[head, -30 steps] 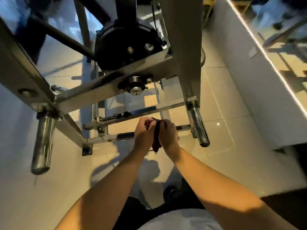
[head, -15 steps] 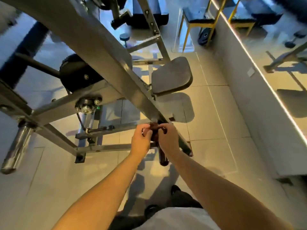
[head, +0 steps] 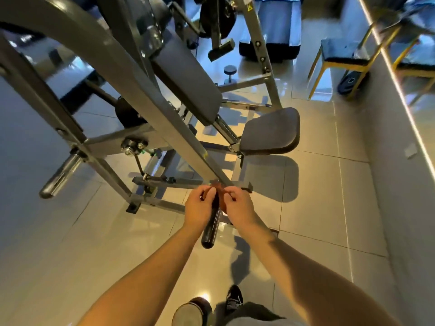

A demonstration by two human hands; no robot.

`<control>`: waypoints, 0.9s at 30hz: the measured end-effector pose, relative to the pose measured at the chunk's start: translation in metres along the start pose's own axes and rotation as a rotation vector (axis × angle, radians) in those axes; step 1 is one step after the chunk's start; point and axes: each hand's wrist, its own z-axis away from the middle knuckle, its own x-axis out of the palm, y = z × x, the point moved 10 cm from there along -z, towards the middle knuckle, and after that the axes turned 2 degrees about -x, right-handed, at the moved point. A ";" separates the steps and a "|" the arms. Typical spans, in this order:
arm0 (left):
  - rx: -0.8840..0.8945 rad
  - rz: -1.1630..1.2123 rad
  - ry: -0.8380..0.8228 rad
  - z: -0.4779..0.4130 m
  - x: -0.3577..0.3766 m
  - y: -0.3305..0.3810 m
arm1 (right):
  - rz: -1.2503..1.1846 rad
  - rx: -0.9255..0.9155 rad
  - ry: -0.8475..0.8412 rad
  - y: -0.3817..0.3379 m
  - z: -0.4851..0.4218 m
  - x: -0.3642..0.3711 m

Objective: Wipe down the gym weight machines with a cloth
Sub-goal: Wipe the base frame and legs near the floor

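At centre frame my left hand [head: 199,207] and right hand [head: 239,205] each pinch an end of the reddish cloth [head: 218,187], looped over the machine's bar [head: 181,137] above its black handle [head: 210,228]. Held so, I judge, it can rub all round.

There are two hands, a left hand [head: 200,208] and a right hand [head: 237,205], and one cloth [head: 219,186]. The one machine [head: 146,95] shows two pads, a back pad [head: 188,76] and a seat [head: 270,130], one chrome peg [head: 61,175] and one black grip [head: 210,229]. Beyond are two plates [head: 219,15] [head: 352,83] and two stools [head: 341,55] [head: 414,67], though the farther may be a reflection.
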 end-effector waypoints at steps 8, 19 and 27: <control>-0.222 0.171 0.086 0.049 0.049 -0.045 | 0.047 0.093 -0.124 0.039 0.032 -0.016; -0.372 0.304 0.285 0.088 0.160 -0.049 | -0.021 0.047 -0.448 0.107 0.002 -0.086; -0.430 0.434 0.523 0.078 0.223 -0.030 | -0.041 0.011 -0.767 0.117 -0.050 -0.114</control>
